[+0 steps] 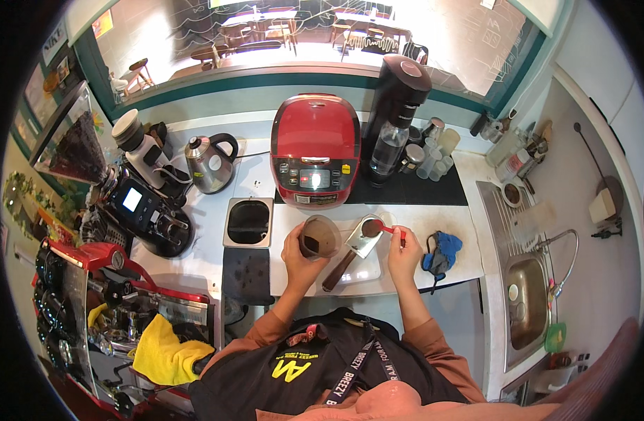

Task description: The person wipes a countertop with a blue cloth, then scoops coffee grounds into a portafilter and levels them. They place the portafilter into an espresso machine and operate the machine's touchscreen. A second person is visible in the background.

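My left hand (pixel 300 258) grips a translucent cup (pixel 322 231), tilted so that dark coffee-like powder shows low inside. Between the thumb and fingers of my right hand (pixel 405 250) is a small red spoon (pixel 387 229). Its tip reaches over a round metal basket holding brown powder (pixel 373 227), at the head of a portafilter (pixel 339 269) with a wooden handle. Whether the spoon touches the powder I cannot tell. Beneath the portafilter lies a white digital scale (pixel 373 266) with lit digits. A small clear round dish or lid (pixel 389 217) sits beside the basket.
Beyond my hands stands a red rice cooker (pixel 315 137). A knock-box-like bin (pixel 248 201) and black mat (pixel 246 271) lie left, near a coffee grinder (pixel 156 216) and espresso machine (pixel 159 294). At right are a blue cloth item (pixel 441 253) and a sink (pixel 527 310).
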### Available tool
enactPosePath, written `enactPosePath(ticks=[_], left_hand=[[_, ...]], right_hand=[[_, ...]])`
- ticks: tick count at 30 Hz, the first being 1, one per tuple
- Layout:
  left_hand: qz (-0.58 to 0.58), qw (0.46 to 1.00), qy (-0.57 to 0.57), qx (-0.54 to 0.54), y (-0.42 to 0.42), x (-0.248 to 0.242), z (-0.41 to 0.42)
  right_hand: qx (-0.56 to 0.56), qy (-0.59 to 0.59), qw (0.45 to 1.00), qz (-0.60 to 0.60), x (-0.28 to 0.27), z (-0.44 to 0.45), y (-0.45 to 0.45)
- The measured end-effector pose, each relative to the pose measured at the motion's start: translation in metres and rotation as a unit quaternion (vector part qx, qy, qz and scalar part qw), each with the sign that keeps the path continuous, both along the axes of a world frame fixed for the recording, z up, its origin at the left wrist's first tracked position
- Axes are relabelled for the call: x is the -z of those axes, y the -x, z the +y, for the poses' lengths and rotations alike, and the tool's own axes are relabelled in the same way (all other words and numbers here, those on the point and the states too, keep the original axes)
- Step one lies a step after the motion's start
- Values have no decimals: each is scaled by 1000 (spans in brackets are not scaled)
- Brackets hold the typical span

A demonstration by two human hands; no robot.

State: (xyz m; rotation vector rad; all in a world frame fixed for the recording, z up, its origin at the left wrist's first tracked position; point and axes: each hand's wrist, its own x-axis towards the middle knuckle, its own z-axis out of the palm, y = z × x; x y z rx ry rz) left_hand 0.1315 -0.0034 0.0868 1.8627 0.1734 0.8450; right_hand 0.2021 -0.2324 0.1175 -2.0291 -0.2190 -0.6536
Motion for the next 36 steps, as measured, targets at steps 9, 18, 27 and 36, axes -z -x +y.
enactPosePath(ticks=[9,18,27,36], left_hand=[[-1,1000,-9,9,3,-2,2],[5,1000,-18,-14,2,-1,5],[13,1000,10,0,1,4,1],[1,999,35,28,2,4,-6]], right_hand=[[23,-45,998,43,-9,0,4],[24,-130,990,56,-26,-3,9],[-67,-219,970,88,-34,17,17],[-268,-68,955,108,-50,59,44]])
